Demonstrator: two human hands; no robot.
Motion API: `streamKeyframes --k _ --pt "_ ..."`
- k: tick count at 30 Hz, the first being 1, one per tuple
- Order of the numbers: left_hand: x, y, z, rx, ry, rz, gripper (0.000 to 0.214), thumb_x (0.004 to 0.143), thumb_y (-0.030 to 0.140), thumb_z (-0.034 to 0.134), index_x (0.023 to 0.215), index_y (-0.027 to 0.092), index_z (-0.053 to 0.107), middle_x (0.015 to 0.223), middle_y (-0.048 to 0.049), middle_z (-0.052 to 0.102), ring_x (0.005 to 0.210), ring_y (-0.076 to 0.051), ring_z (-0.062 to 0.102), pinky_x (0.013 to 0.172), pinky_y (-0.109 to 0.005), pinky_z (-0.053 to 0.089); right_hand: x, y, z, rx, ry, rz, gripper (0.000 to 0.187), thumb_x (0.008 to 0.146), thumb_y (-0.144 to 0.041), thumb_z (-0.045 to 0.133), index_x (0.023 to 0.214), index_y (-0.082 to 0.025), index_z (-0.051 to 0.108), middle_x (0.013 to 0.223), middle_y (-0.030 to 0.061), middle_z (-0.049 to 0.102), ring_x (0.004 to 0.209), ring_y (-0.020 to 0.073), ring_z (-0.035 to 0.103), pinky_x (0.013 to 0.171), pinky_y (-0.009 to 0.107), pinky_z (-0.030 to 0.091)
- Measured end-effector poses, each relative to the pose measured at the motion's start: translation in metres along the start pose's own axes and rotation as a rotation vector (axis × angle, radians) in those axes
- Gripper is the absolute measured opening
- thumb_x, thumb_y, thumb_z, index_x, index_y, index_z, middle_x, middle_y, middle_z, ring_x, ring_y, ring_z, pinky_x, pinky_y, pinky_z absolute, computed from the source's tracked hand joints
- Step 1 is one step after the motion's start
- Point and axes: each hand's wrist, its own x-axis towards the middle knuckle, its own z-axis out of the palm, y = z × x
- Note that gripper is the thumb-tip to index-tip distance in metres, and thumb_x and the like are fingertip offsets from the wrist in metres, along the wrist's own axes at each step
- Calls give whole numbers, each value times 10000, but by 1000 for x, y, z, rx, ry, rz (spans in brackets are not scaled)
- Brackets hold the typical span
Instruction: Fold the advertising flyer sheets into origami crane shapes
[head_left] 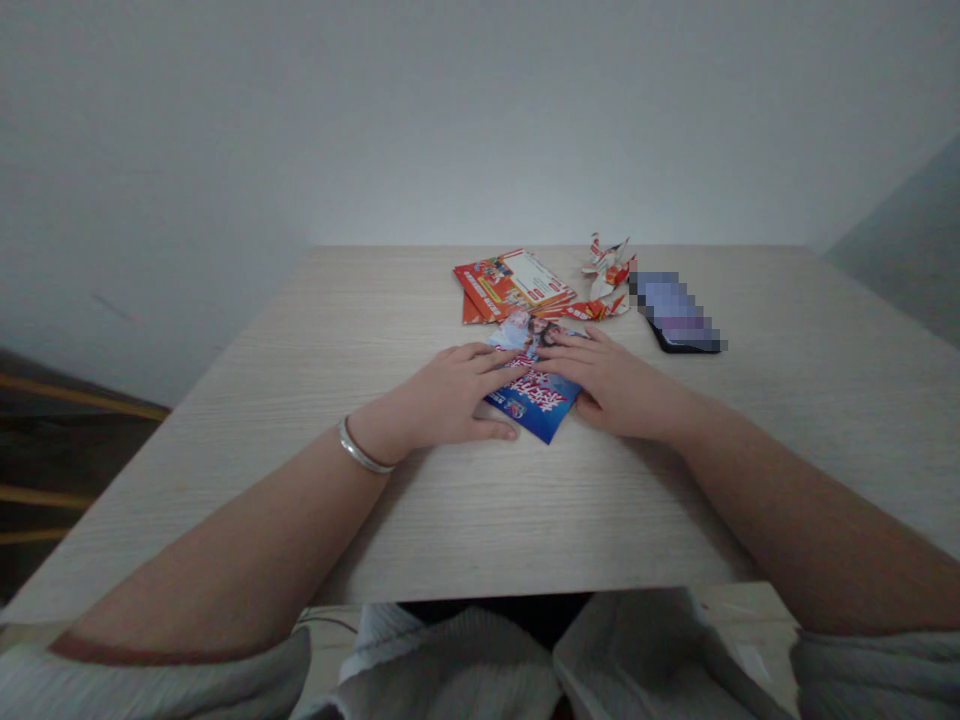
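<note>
Resting extended and unclenched, the fingers of the left hand point(451, 393) and right hand point(621, 382) cover parts of a blue leaflet point(541, 402) on the pale table point(465, 530); its red-edged white characters are illegible. Beyond lie red-orange printed sheets point(516, 283), their white lettering too small to read, crumpled paper point(606, 280) and a phone point(679, 315).

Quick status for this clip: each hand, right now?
Left hand: open, palm down, fingers resting on the blue printed sheet.
Right hand: open, palm down, fingers laid across the same sheet.
</note>
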Motion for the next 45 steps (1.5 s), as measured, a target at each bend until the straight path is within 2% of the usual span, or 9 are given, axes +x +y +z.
streamKeyframes --k 6,11,15,19,24,28,33,41,45 --pt "-2 -1 1 26 46 68 881 861 717 614 1511 137 479 1554 -231 463 1407 -386 464 1176 -520 346 3 -4 2 35 -41 -13 477 882 -118 551 1342 -151 671 1437 145 634 1442 318 476 1191 560 386" --pt "-2 5 -2 -3 29 57 888 838 690 667 1494 117 495 1524 -241 493 1392 -383 487 1164 -510 369 3 -9 -4 114 -82 37 374 917 -187 565 1258 -166 717 1326 143 708 1268 301 632 1110 508 470" --pt "-1 13 -12 -56 26 10 498 956 515 598 1272 139 680 1357 -169 659 1270 -307 606 1105 -420 436 6 -12 -13 198 -106 84 272 962 -234 530 1079 -208 774 1114 105 779 1030 253 707 944 408 526" --pt "2 18 -18 -124 51 -148 458 1040 432 414 893 161 753 941 -94 755 886 -212 692 878 -339 514 7 -13 -17 124 -112 216 277 970 -322 538 893 -175 760 855 103 738 811 231 656 737 341 467" --pt "0 13 -15 -166 138 -325 472 1015 482 400 966 166 747 1053 -102 755 989 -245 678 918 -369 502 7 -11 -17 203 -104 305 302 967 -346 522 776 -204 709 705 24 659 645 156 544 599 287 343" --pt "-3 9 -18 -114 120 -497 532 1009 503 337 1052 139 722 1062 -146 741 995 -287 676 904 -415 496 5 -7 -19 194 -115 313 261 938 -316 550 769 -196 708 710 28 662 639 157 553 593 290 344" --pt "-3 11 -28 -207 11 -691 339 917 454 538 1028 172 691 981 -93 753 822 -240 688 749 -348 497 0 -2 -21 188 -109 190 132 861 -254 639 868 -221 767 857 58 752 809 211 666 733 318 466" --pt "2 5 -22 -344 9 -721 330 842 347 633 1129 186 658 965 -56 765 808 -196 711 713 -279 518 -2 -3 -21 239 -125 24 180 861 -203 629 932 -218 794 1067 73 796 1031 225 713 971 365 514" --pt "0 7 -29 -246 40 -700 294 889 361 532 1056 178 690 1008 -85 767 849 -209 715 738 -293 527 -2 -12 -27 158 -140 171 206 850 -215 630 983 -201 787 994 82 791 889 228 719 813 333 525"
